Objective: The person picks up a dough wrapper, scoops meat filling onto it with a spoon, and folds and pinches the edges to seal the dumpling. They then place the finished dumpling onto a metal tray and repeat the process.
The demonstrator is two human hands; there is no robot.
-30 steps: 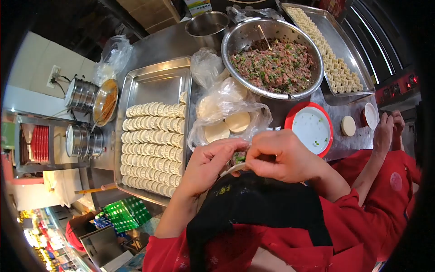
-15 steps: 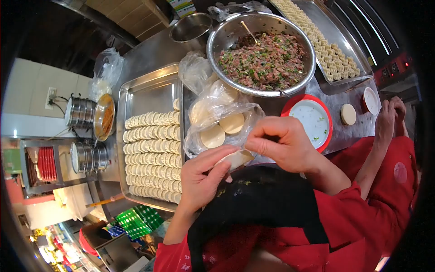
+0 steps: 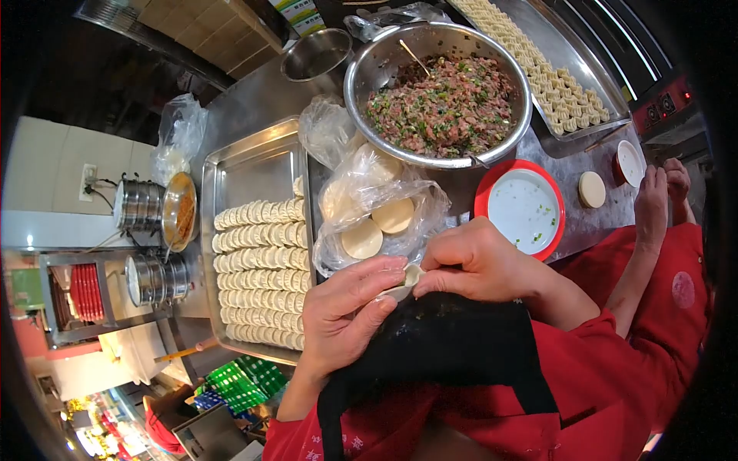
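My left hand (image 3: 346,307) and my right hand (image 3: 473,261) meet over my black apron, both pinching one pale dumpling (image 3: 407,280) whose edge shows between the fingertips. Just beyond them lies a clear plastic bag of round wrappers (image 3: 377,211). Left of my hands a steel tray (image 3: 254,165) holds several rows of folded dumplings (image 3: 261,269). A big steel bowl of minced meat filling (image 3: 442,96) with green herbs stands farther back.
A red-rimmed white dish (image 3: 523,211) sits right of the bag. A second tray of dumplings (image 3: 553,77) lies at the back right. Another person's hands (image 3: 657,200) in red sleeves work at the right, near a wrapper stack (image 3: 592,188). A steel pot (image 3: 315,54) and steamers (image 3: 146,207) stand around.
My hands have closed together on the dumpling; the open filling seen a second ago is now folded inside, and my right hand has dropped lower onto it.
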